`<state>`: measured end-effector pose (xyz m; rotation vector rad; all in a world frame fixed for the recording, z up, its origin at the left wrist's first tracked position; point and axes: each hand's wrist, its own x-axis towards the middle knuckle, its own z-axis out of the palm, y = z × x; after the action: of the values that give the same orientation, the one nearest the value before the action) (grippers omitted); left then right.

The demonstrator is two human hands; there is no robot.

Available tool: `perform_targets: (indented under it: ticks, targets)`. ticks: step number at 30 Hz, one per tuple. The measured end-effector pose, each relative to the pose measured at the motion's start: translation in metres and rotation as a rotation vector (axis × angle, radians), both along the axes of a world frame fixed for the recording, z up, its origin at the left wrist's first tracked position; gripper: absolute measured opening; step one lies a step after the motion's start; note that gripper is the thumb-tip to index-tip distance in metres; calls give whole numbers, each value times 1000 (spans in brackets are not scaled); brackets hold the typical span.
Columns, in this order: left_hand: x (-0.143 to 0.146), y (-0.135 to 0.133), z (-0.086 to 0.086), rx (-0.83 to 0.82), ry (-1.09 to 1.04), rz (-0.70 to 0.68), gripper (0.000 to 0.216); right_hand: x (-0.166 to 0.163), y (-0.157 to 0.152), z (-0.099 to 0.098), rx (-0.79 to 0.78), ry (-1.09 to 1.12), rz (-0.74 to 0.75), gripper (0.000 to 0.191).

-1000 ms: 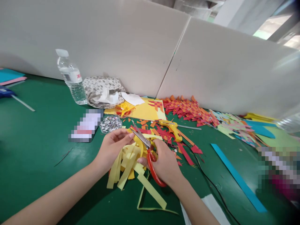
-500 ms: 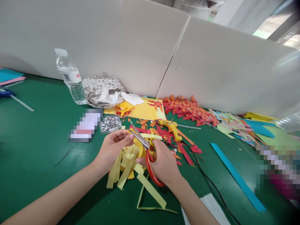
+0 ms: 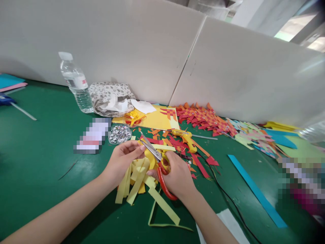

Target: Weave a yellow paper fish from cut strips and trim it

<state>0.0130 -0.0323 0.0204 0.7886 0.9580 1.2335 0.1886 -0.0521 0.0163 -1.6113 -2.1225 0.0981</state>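
At the far left, a stack of coloured paper (image 3: pixel 10 80) and a blue tool (image 3: pixel 5 99) with a translucent stick are cut off by the view's border, and a broad stretch of green counter (image 3: pixel 38 152) runs from them to the left forearm. The counter's back edge meets a pale partition (image 3: pixel 114 44), which limits forward reach; a water bottle (image 3: pixel 78 86) and a floral pouch (image 3: pixel 109 90) stand in front of it. A pixelated rectangle (image 3: pixel 93 135) and a clear bag of small black-and-white pieces (image 3: pixel 120 134) lie beyond the left hand (image 3: pixel 124 156), which pinches a yellow strip (image 3: pixel 149 157) above a pile of pale yellow strips (image 3: pixel 138 173). The 2 blades of the scissors (image 3: pixel 155 153) stand slightly parted beside its fingertips, the right hand (image 3: pixel 177 173) gripping the red handles. Behind that hand, a yellow glue gun (image 3: pixel 186 138) crowds the scraps, with red-and-orange woven pieces (image 3: pixel 203 117) by the partition; its black cord (image 3: pixel 232 201) curves past the right forearm, an obstacle to sideways sweeps. Beyond the cord, 1 blue strip (image 3: pixel 256 189) slants across green surface, and a 2nd bottle (image 3: pixel 313 130) sits at the right border.
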Motion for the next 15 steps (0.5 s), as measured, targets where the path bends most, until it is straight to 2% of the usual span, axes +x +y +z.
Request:
perform_targets:
  ticks: [15]
  targets:
    - [-1,1,2,-10,9,-3,17,2,3,-3,48,8,0,39]
